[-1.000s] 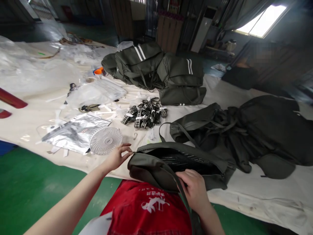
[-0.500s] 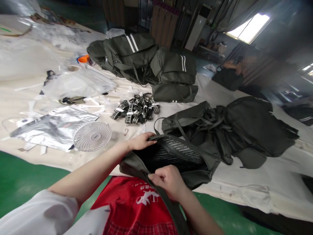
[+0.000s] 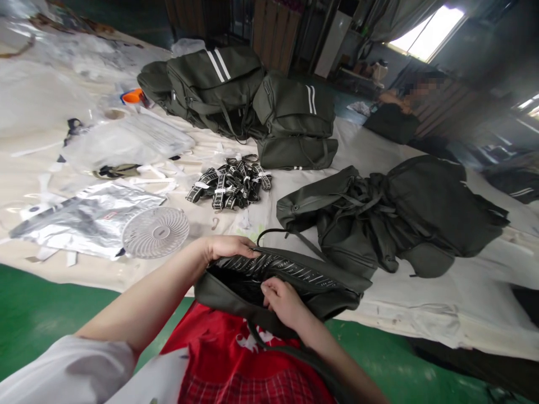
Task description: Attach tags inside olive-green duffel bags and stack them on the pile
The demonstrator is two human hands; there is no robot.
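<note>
1. head view: the open bag (image 3: 225, 295) lies in the lower middle of the frame, at the near edge of the surface (image 3: 425, 306), against the red apron (image 3: 214, 342).
2. head view: the left hand (image 3: 229, 247) grasps its far rim; the right hand (image 3: 286, 303) has curled fingers at the opening, though i cannot tell if they pinch fabric.
3. head view: it looks light, soft and floppy, not fragile; the rim seems the surest hold.

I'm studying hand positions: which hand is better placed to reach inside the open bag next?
Right, I'd say: the right hand is at the mouth of the open bag; the left hand grips its far rim.
</note>
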